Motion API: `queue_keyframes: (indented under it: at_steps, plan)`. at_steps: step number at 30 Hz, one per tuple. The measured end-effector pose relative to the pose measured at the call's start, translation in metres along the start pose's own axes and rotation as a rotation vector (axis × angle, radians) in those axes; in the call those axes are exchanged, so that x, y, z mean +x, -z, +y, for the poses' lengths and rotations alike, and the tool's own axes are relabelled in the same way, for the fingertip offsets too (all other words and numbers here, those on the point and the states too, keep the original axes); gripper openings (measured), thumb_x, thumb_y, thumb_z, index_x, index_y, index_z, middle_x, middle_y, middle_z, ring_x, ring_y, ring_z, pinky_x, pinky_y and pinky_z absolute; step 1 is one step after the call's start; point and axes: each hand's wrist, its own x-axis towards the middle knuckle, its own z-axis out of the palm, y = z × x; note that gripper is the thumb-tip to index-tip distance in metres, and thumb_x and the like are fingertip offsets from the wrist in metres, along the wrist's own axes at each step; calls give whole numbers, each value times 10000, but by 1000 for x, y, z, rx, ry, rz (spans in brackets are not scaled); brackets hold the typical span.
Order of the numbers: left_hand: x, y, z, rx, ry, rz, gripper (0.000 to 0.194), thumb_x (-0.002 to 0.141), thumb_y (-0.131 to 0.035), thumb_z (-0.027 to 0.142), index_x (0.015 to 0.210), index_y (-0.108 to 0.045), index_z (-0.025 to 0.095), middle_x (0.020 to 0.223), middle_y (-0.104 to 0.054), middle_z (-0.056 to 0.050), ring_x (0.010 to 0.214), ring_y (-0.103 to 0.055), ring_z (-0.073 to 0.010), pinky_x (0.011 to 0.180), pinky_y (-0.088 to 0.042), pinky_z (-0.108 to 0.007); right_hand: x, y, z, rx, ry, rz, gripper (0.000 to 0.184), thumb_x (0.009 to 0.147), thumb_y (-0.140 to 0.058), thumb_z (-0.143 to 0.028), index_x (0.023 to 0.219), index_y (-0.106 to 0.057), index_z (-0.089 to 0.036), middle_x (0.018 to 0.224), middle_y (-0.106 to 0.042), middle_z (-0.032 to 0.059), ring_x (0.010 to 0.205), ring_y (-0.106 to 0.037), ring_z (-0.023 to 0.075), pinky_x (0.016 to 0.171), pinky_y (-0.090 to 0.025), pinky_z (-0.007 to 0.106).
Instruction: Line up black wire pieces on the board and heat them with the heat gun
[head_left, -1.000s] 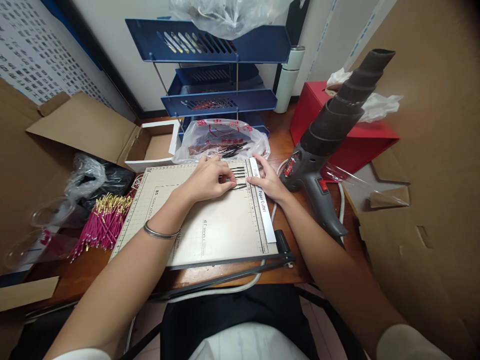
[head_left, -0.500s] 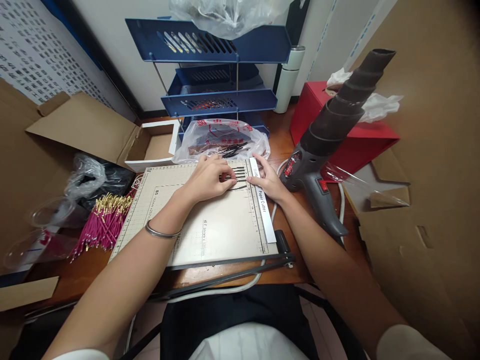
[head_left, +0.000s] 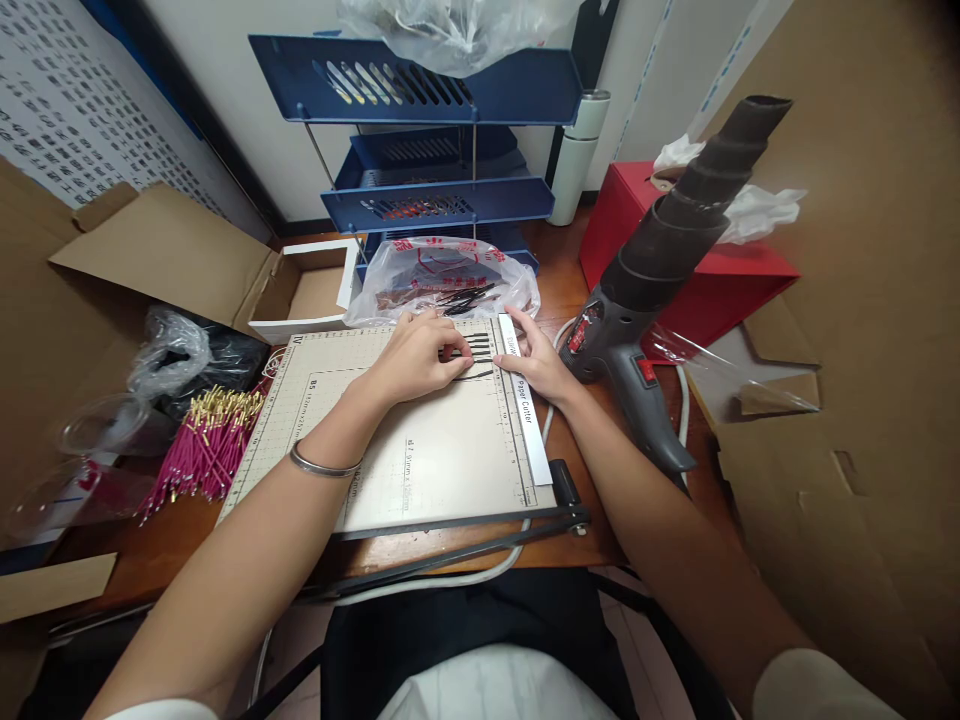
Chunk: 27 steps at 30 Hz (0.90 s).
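A beige paper cutter board (head_left: 420,450) with a printed grid lies on the wooden desk. Several thin black tube pieces (head_left: 477,348) lie side by side at its far right corner, against the white ruler strip (head_left: 527,415). My left hand (head_left: 414,360) rests on the board with its fingers curled and pressed down on the tube pieces. My right hand (head_left: 538,362) lies over the ruler strip just right of them, fingers stretched out. The cutter's black arm (head_left: 480,548) lies along the board's near edge.
A grey heat gun (head_left: 651,290) stands right of the board, a red box (head_left: 686,275) behind it. A plastic bag with more black pieces (head_left: 442,280) and a blue tray rack (head_left: 435,150) sit behind. Pink gold-tipped wires (head_left: 206,445) and open cartons lie left.
Almost nothing has moved. My left fingers have shifted slightly on the black pieces; my right hand stays on the ruler strip.
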Motion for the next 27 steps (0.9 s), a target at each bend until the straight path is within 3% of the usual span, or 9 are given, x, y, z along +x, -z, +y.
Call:
queue_keyframes:
  at_steps: [15,20,27]
  plan:
    - [0,-4,-2,-24,-10,4,194,932,-665,346,879,-808,225,877,-731,-53,964,-607,-279,915,-334,-458,0,2,4,-24,14,-5,1154,637,-895,-465,1632,-350,-252,1650,-484,132,1427,-585,373,1220,-495,563]
    - [0,-2,-3,-30,-3,-1,197,934,-663,355,888,-803,223,878,-733,-50,958,-608,-273,923,-338,-452,-1,-1,1,-12,0,14,1155,619,-868,-417,1619,-331,-202,1676,-445,164,1437,-574,388,1256,-446,586]
    - [0,-2,-1,-30,-25,6,231,940,-643,384,882,-794,219,872,-741,-61,959,-596,-276,903,-349,-445,-2,-1,0,-26,14,17,1132,638,-871,-437,1622,-350,-230,1709,-404,146,1483,-533,376,1264,-441,563]
